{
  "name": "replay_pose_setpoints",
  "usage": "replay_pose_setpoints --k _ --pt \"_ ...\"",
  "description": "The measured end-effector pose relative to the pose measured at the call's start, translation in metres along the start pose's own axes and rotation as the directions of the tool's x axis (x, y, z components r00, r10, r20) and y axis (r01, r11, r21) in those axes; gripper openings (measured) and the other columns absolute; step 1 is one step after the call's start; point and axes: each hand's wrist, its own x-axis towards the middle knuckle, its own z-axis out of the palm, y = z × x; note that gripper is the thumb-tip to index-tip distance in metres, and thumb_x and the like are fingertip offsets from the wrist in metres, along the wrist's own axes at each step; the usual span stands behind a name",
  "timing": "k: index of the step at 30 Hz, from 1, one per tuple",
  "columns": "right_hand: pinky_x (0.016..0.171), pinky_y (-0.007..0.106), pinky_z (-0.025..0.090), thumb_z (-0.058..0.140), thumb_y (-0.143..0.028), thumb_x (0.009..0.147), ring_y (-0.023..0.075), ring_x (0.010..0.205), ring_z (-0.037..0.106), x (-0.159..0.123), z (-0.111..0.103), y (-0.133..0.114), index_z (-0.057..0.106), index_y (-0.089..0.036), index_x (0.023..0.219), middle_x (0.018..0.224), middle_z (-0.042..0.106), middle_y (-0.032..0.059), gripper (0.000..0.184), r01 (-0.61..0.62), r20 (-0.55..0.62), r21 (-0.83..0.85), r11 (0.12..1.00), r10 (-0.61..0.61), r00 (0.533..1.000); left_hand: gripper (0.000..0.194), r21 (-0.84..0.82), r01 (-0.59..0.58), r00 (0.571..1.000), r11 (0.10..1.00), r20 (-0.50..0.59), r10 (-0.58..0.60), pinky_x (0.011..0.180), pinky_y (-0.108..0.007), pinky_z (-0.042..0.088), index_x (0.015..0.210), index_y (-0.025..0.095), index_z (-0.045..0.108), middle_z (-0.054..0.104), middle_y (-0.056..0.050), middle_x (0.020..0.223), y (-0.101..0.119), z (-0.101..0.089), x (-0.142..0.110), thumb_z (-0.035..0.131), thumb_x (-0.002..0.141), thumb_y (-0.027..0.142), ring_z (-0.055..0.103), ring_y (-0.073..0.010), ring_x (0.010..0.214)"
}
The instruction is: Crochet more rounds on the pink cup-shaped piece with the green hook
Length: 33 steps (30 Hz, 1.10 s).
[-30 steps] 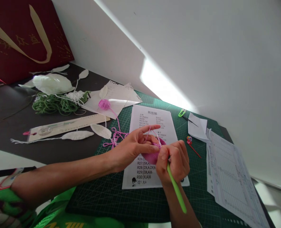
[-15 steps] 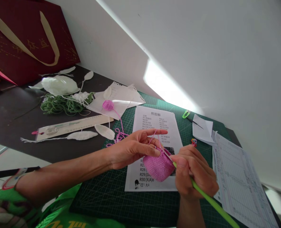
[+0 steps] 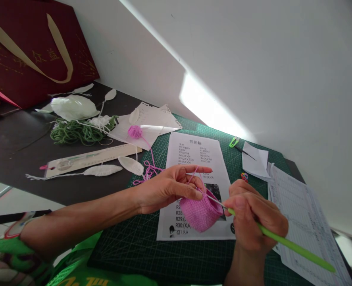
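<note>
My left hand (image 3: 178,184) pinches the rim of a pink crochet piece (image 3: 201,212), a small cup shape with its opening tilted toward the right. Pink yarn (image 3: 195,173) runs over the stretched-out left index finger down to the rim. In my right hand (image 3: 253,214) is a crochet hook (image 3: 295,247) with a green handle, gripped between thumb and fingers. Its metal shaft reaches left to the rim by the left thumb; the tip is hidden there. Loose yarn trails to a pink yarn ball (image 3: 135,132) at the back left.
Beneath the hands, a printed pattern sheet (image 3: 187,149) lies on a green cutting mat (image 3: 152,254). Left are a ruler (image 3: 95,159), white leaf shapes (image 3: 102,170) and green yarn (image 3: 77,131). Right are a green clip (image 3: 233,142), small papers (image 3: 254,161) and a lined sheet (image 3: 306,214). A red bag (image 3: 35,43) stands behind.
My right hand has moved right and the hook's handle has swung outward to the right, showing more metal shaft. The crochet piece has shifted slightly right and down, its opening more visible.
</note>
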Motion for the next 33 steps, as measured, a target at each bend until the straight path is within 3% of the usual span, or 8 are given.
replay_pose_setpoints --k 13,28,30,33 --pt "0.049 0.028 0.034 0.053 0.003 0.081 0.0096 0.051 0.046 -0.003 0.003 -0.001 0.057 -0.016 0.063 0.055 0.049 -0.003 0.026 0.056 0.003 -0.073 0.996 -0.056 0.998 0.066 0.023 -0.029 0.999 0.999 -0.035 0.03 0.071 -0.023 0.039 0.129 0.012 0.057 0.067 0.0 0.077 0.0 0.0 0.001 0.076 0.067 0.002 0.058 -0.0106 0.07" --pt "0.05 0.027 0.034 0.048 -0.005 0.089 0.0083 0.049 0.042 -0.002 0.0 0.0 0.053 -0.016 0.061 0.049 0.046 -0.0038 0.03 -0.118 0.081 0.123 0.985 0.108 0.991 0.063 0.065 -0.008 1.0 0.998 0.008 0.007 0.07 -0.022 0.039 0.128 0.011 0.057 0.066 0.0 0.076 -0.002 0.002 0.0 0.074 0.069 0.002 0.057 -0.0096 0.07" --pt "0.051 0.027 0.033 0.05 -0.003 0.087 0.0085 0.051 0.042 -0.002 0.003 0.001 0.05 -0.016 0.06 0.051 0.045 -0.0038 0.03 -0.102 0.076 0.048 0.994 0.098 0.992 0.065 0.067 -0.013 1.0 0.998 0.012 0.012 0.071 -0.022 0.04 0.13 0.012 0.056 0.066 0.001 0.076 -0.004 0.002 0.0 0.075 0.069 0.002 0.058 -0.0094 0.07" --pt "0.052 0.027 0.033 0.055 0.002 0.082 0.0091 0.056 0.042 -0.003 0.008 0.0 0.049 -0.017 0.063 0.055 0.045 -0.0031 0.027 0.08 0.077 -0.185 0.98 -0.066 0.995 0.064 0.046 -0.025 1.0 0.999 0.013 0.025 0.072 -0.022 0.041 0.128 0.013 0.057 0.065 0.001 0.078 -0.006 0.001 0.001 0.075 0.068 0.002 0.058 -0.009 0.071"
